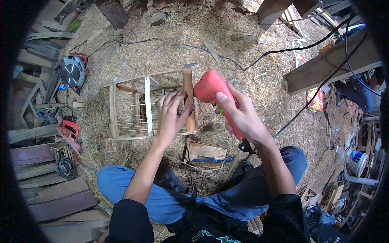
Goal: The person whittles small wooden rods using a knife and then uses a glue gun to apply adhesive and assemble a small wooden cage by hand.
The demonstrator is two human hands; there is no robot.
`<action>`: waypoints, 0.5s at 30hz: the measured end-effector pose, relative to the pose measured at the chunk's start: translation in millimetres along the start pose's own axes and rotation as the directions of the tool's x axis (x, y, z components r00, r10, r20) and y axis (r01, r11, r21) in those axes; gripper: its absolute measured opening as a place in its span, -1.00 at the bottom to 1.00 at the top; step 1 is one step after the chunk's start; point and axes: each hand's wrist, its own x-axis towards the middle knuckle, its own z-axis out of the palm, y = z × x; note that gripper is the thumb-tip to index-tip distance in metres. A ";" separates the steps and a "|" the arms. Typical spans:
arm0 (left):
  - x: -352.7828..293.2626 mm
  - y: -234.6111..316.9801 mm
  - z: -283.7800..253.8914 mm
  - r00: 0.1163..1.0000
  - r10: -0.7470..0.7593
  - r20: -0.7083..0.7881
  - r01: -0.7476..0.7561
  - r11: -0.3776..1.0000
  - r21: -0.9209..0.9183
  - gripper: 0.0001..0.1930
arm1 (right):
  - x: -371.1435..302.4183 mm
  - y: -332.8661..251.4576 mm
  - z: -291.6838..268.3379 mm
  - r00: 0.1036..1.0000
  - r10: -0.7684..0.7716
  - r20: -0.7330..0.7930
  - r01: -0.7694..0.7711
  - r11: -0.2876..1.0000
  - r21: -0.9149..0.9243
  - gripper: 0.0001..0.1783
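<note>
Straw covers the ground around a slatted wooden frame (150, 106), on whose right-hand post the left hand (172, 115) lies spread flat, while just beside it the right hand (243, 117) grips a smooth red plastic power tool (210, 91).

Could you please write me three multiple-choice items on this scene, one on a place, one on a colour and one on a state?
1. Where does the circular saw lie?
A. left of the wooden frame
B. on the person's lap
C. right of the frame

2. What colour is the power tool in the right hand?
A. yellow
B. red
C. black

3. How does the left hand stand?
A. closed round a hammer
B. raised, clear of everything
C. flat on the frame, fingers spread

Answers: 1 A, the saw sits on the straw by the planks at the left; 2 B, its body is plainly red; 3 C, the palm rests on the frame beside its right post, holding nothing.
</note>
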 end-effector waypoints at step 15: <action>0.4 0.0 -0.8 1.000 -0.014 0.007 0.014 1.000 -0.022 -0.57 | 0.7 0.4 3.0 1.000 0.013 0.001 -0.013 1.000 -0.002 -0.26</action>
